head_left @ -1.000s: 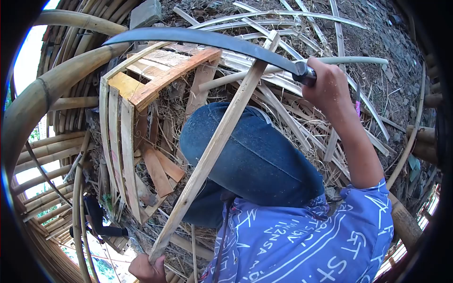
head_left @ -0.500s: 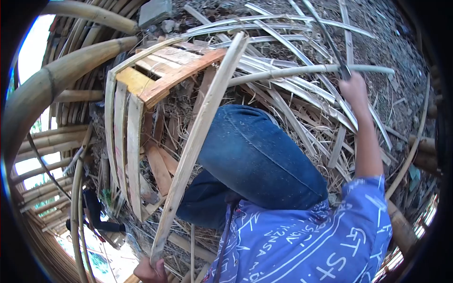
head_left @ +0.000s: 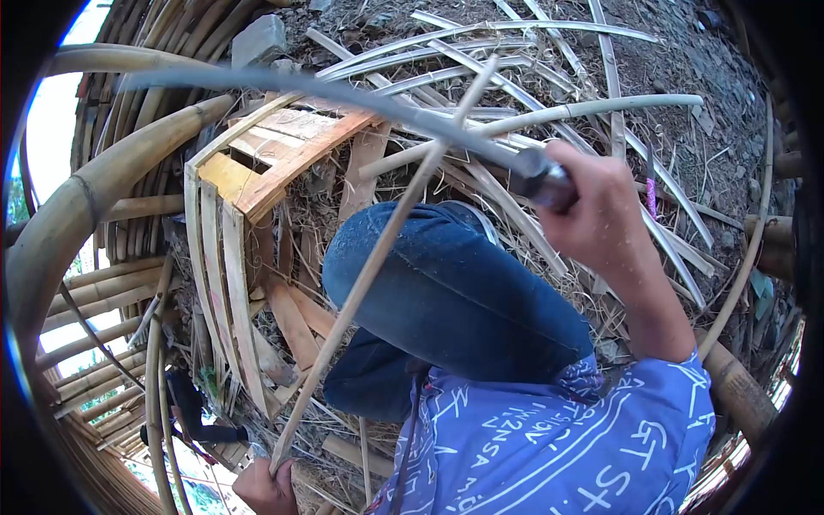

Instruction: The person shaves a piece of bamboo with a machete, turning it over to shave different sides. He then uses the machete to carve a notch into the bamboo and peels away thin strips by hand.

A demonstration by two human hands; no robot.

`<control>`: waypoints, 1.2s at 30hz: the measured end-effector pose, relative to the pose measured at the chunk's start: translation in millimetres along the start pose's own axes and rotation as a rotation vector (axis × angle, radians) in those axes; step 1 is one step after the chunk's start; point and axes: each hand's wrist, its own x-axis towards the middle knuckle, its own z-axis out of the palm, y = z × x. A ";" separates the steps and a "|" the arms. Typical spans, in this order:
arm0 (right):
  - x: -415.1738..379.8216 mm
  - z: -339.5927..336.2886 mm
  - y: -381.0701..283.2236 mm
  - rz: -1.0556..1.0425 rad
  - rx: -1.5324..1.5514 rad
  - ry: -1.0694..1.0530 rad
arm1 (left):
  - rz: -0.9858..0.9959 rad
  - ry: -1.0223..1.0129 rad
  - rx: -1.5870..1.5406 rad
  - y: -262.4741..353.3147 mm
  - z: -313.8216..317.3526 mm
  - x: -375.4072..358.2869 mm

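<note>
My right hand (head_left: 596,206) is wrapped round the dark handle of a long blade (head_left: 335,90), which is blurred and stretches up to the left over the crate. My left hand (head_left: 264,487), at the bottom left, is closed on the lower end of a long bamboo strip (head_left: 369,266). The strip leans diagonally across my raised knee, its upper end near the blade. Its narrow side faces the camera. Behind it stands a wooden crate (head_left: 300,163) with slatted sides.
Split bamboo strips (head_left: 558,73) and shavings cover the ground ahead. A pale bamboo pole (head_left: 592,107) lies across them. Thick bamboo poles (head_left: 129,150) stand at the left, beside a grey block (head_left: 259,41). Another person's dark-clothed legs (head_left: 193,412) show at the lower left.
My right hand has come nearer and to the left, swinging the blade from upright to pointing left. The strip in my left hand has turned from its broad face to its narrow side.
</note>
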 end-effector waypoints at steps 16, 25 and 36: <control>2.8 19.9 115.4 0.361 -0.497 -0.120 | -0.174 -0.048 -0.050 -3.7 7.5 -39.3; -34.1 51.8 105.1 0.495 -0.035 0.101 | -0.206 -0.215 -0.173 -18.3 6.6 -38.3; 3.2 38.1 18.5 0.157 0.092 0.041 | -0.128 -0.193 -0.084 -16.8 10.9 -47.5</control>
